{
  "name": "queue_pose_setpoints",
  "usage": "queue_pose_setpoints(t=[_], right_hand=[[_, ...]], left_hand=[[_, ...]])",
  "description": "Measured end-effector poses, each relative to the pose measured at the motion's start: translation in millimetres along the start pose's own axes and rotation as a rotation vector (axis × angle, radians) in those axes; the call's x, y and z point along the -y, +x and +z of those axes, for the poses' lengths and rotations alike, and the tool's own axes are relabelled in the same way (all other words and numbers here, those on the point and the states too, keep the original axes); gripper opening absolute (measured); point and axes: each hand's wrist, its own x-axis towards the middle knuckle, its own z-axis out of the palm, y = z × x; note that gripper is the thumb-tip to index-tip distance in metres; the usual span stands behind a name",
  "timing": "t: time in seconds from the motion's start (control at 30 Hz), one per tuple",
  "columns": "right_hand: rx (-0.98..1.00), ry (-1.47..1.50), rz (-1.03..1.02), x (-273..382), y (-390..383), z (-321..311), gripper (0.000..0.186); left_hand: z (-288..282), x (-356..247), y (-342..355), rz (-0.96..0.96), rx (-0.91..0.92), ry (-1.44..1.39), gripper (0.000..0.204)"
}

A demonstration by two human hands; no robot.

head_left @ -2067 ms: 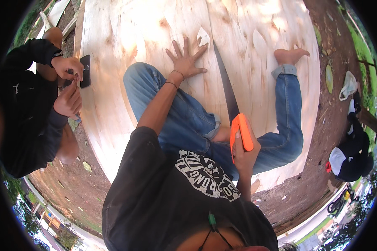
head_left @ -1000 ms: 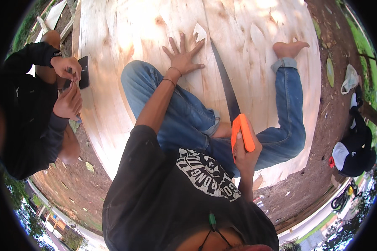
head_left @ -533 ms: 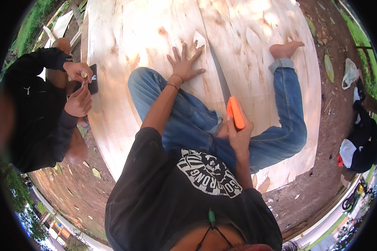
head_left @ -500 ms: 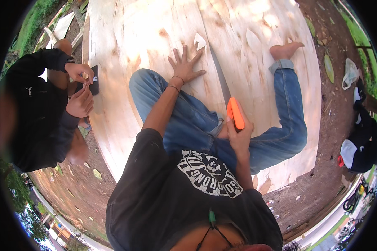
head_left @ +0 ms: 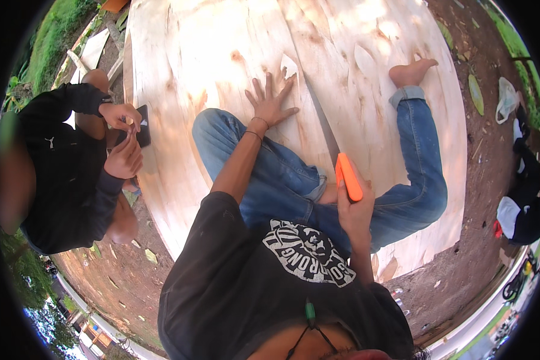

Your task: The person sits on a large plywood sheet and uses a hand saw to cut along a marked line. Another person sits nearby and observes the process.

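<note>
My right hand (head_left: 356, 210) is wrapped round the orange handle of a hand saw (head_left: 349, 177). The saw's grey blade (head_left: 324, 123) runs away from me, lying along a long dark cut line in a pale plywood sheet (head_left: 180, 150). How deep the blade sits in the wood cannot be made out. To the left of the cut, my left hand (head_left: 272, 107) presses flat on the plywood with its fingers spread. I sit on the sheet, one leg bent under the left arm and the other stretched out across the cut.
At the left edge a person in a dark jacket (head_left: 66, 168) sits, hands together over a small thing, beside a dark phone (head_left: 143, 126). Bare soil with leaves surrounds the sheet. To the right lie a white plastic bag (head_left: 506, 99) and dark clothing (head_left: 529, 219).
The saw and my right hand have come slightly back toward me. My left hand stays flat on the plywood, and the whole view has shifted a little.
</note>
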Motion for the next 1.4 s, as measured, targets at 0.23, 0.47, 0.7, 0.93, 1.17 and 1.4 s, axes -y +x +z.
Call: queue_pose_setpoints(t=[0.23,0.47,0.7,0.93,1.17,1.4], right_hand=[[-0.034,0.073,0.038,3,12,7,0.044],[0.014,-0.145,0.012,-4,14,14,0.048],[-0.027,0.019,-0.003,7,3,4,0.059],[-0.048,0.086,0.0,-20,9,28,0.06],[0.023,0.037,0.069,13,-13,-4,0.063],[-0.008,0.025,0.053,-7,-1,13,0.064]], left_hand=[[-5,3,9,-0.013,0.038,-0.037,0.101],[-6,-2,3,-0.007,0.051,-0.041,0.101],[-6,1,8,0.009,0.006,-0.045,0.098],[-7,-2,-5,0.0,0.076,-0.037,0.099],[-13,-1,-3,-0.022,0.072,-0.043,0.102],[-21,-14,3,-0.011,0.068,-0.017,0.103]])
